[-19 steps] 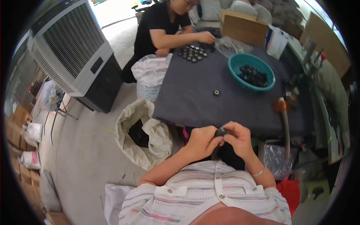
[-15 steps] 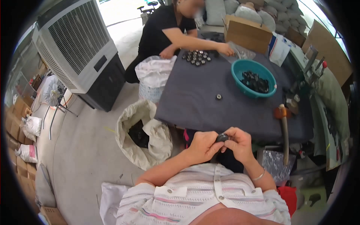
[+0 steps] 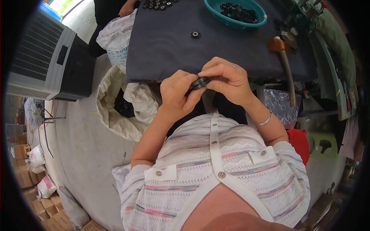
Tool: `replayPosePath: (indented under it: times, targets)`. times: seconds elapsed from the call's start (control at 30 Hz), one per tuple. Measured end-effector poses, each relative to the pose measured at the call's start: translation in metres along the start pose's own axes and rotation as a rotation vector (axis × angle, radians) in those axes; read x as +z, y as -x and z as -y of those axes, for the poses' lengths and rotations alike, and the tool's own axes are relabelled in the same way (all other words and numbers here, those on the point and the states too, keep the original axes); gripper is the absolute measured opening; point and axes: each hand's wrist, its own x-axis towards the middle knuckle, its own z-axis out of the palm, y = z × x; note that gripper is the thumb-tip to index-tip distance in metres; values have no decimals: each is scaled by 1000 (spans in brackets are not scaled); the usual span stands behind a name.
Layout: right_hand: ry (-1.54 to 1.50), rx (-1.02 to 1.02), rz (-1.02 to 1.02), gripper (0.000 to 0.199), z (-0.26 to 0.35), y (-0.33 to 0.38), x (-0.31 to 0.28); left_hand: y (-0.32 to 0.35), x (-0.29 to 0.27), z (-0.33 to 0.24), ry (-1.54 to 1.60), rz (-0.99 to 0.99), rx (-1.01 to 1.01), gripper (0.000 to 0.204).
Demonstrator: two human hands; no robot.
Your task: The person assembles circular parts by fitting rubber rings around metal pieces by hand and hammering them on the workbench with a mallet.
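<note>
Since the earlier frame the view has dipped, pushing the dark table (image 3: 231, 50) toward twelve o'clock. At centre, the left hand (image 3: 177, 92) and right hand (image 3: 227, 79) pinch one small black ring (image 3: 200, 82) between closed fingertips, apparently mid-assembly. A similar ring (image 3: 195, 34) lies at twelve o'clock.

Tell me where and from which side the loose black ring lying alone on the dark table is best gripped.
The loose black ring lies flat on the dark table, apart from the teal bowl. Probably best from above, pinching its outer rim on opposite sides: the flat pose leaves only the rim and centre hole exposed, with open tabletop around it.
</note>
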Motion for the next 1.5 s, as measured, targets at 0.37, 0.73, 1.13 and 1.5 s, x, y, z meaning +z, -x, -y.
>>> replayPosePath:
  times: [0.37,0.73,1.13,1.5]
  targets:
    - [-143,399,-29,31,-14,12,5,58,-17,27,271,-297,-747,13]
    - [-142,571,-303,19,-42,33,-42,181,-149,134,347,-1297,-1430,32]
    - [-22,487,-209,15,-35,12,-27,-21,39,168,-292,61,-318,23]
    - [16,617,-324,16,-28,44,-62,-41,87,164,-810,393,-296,33]
